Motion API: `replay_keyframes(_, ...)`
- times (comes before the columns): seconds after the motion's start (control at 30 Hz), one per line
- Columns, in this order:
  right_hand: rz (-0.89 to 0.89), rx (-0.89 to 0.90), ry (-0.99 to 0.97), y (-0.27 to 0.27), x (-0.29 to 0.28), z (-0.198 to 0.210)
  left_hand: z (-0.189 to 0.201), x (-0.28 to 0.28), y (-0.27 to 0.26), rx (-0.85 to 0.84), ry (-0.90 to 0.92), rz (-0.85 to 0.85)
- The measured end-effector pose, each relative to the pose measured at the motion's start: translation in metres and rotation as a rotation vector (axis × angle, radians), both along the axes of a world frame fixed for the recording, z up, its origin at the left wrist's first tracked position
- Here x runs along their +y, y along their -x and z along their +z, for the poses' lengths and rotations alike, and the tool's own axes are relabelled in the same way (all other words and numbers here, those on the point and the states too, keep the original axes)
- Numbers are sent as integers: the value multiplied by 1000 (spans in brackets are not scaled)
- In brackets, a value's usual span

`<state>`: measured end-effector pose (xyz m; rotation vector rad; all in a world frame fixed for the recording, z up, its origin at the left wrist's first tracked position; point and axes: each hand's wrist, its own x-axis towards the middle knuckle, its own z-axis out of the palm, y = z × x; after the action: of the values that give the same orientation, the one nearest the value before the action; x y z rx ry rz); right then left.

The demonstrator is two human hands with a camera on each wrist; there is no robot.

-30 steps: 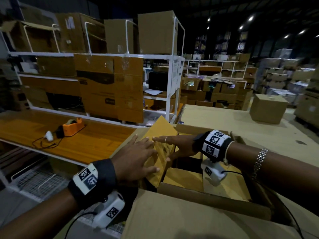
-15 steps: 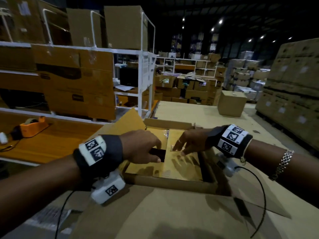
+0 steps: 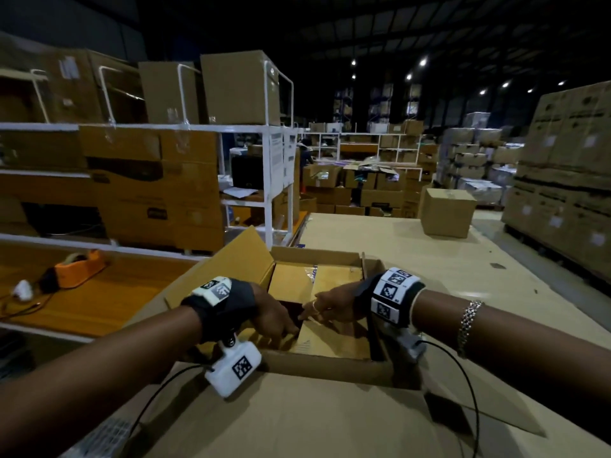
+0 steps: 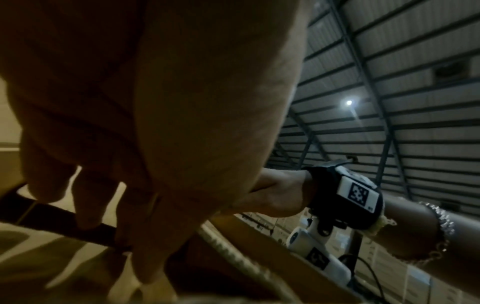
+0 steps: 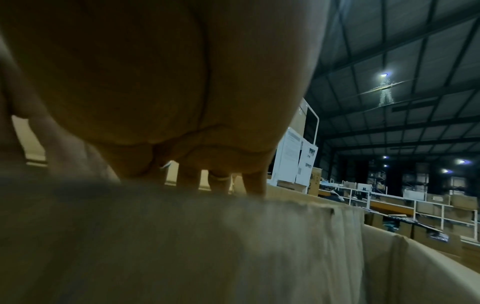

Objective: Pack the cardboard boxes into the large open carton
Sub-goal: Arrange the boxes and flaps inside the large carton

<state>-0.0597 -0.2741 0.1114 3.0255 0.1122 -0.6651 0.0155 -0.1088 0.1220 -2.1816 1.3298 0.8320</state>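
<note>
The large open carton (image 3: pixel 327 371) sits right in front of me with its flaps spread out. Flat brown cardboard boxes lie inside: two at the far end (image 3: pixel 289 285) (image 3: pixel 340 279) and one near me (image 3: pixel 334 340), with a dark gap between them. My left hand (image 3: pixel 274 320) reaches down into that gap, fingers (image 4: pixel 85 205) pointing down with their tips at the near box's edge. My right hand (image 3: pixel 327 304) lies beside it, fingers straight on the near box's far edge. In the right wrist view the carton wall (image 5: pixel 182 246) hides the right hand's (image 5: pixel 155 102) fingertips.
An orange tape dispenser (image 3: pixel 79 267) stands on the wooden bench (image 3: pixel 99 302) to the left. White shelving (image 3: pixel 271 180) loaded with cartons rises behind. A closed box (image 3: pixel 448 213) stands on the wide cardboard-covered platform (image 3: pixel 396 246). Stacked pallets (image 3: pixel 568 180) line the right.
The flat box my hands held tilted above the carton now lies flat inside. Both hands have dropped lower into the carton, towards its near end.
</note>
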Motion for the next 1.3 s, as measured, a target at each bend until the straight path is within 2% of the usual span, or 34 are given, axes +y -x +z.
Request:
replay_keyframes(0.1,40,-34,-104,5,-9,11,0,9,1,89,135,59)
replay_keyframes(0.23,82,-237,-155,25,-26,45,13,13,15,264,389,65)
replay_keyframes(0.33,22,-347,-186,52,-47,75,25,1,38,342,531,2)
replay_keyframes(0.4,-55,-356,-197,73,-68,86,29,-13,59,361,566,-90)
replay_keyframes(0.5,-117,-293,-159,96,-100,79,25,-33,87,308,497,-247)
replay_keyframes(0.6,-97,-189,-133,116,-123,56,17,-47,110,268,403,-307)
replay_keyframes(0.8,-148,-345,-371,148,-140,-6,-6,-42,130,301,441,-273)
replay_keyframes(0.93,-160,-430,-514,154,-146,-23,-15,-40,140,295,485,-238)
replay_keyframes(1.03,-151,-384,-508,149,-145,-13,-7,-38,138,320,451,-216)
replay_keyframes(1.13,-123,-353,-438,142,-133,16,11,-30,126,342,449,-177)
replay_keyframes(1.3,-79,-354,-325,124,-97,73,43,-13,80,141,529,-95)
